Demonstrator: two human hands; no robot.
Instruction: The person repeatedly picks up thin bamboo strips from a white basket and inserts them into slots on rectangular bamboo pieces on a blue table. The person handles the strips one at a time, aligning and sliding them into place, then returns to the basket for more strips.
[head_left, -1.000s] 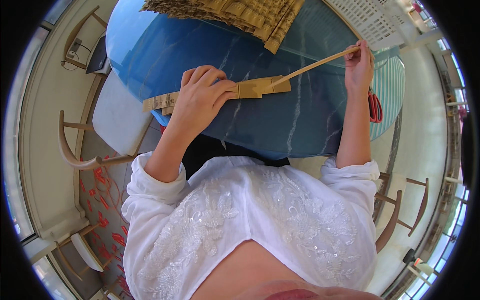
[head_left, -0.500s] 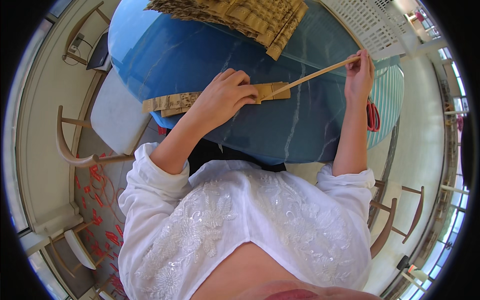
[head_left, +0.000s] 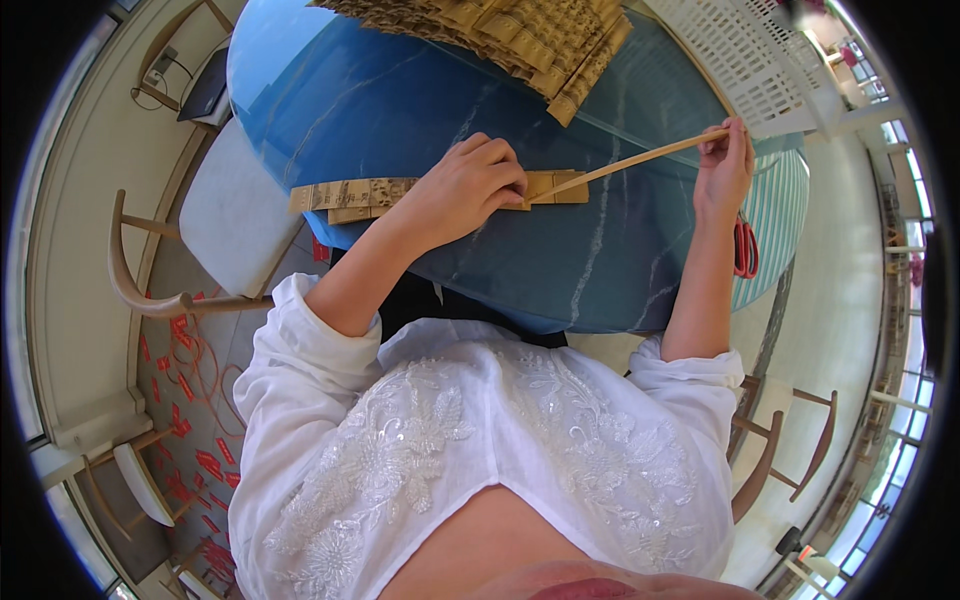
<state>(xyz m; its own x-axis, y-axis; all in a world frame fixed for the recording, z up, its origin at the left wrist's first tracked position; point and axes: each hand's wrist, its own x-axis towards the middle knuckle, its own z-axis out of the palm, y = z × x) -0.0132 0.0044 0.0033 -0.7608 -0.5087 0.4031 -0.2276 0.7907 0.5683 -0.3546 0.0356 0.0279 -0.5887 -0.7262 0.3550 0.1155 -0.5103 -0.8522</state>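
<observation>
A row of overlapping gold-tan strips [head_left: 353, 194], some with dark print, lies along the near side of the blue marbled table [head_left: 545, 245]. My left hand [head_left: 475, 185] is over the row, its fingers curled and pinched down on the strips near their right part. A long, narrow tan strip [head_left: 630, 162] slants up from beside its fingertips. At its far end, my right hand [head_left: 725, 165] is closed on it, raised over the table's right side. What lies under my left palm is hidden.
A thick stack of gold-tan strips [head_left: 510, 40] lies at the table's far side. Red-handled scissors [head_left: 746, 248] are beside my right forearm. A white perforated basket [head_left: 745, 60] stands at the far right. Chairs surround the table; the left one has a pale seat [head_left: 235, 215]. Red scraps [head_left: 208, 463] litter the floor.
The whole view has shifted slightly. My right hand sits a little lower and farther right with the narrow strip, which slants less steeply. My left hand keeps its place on the row.
</observation>
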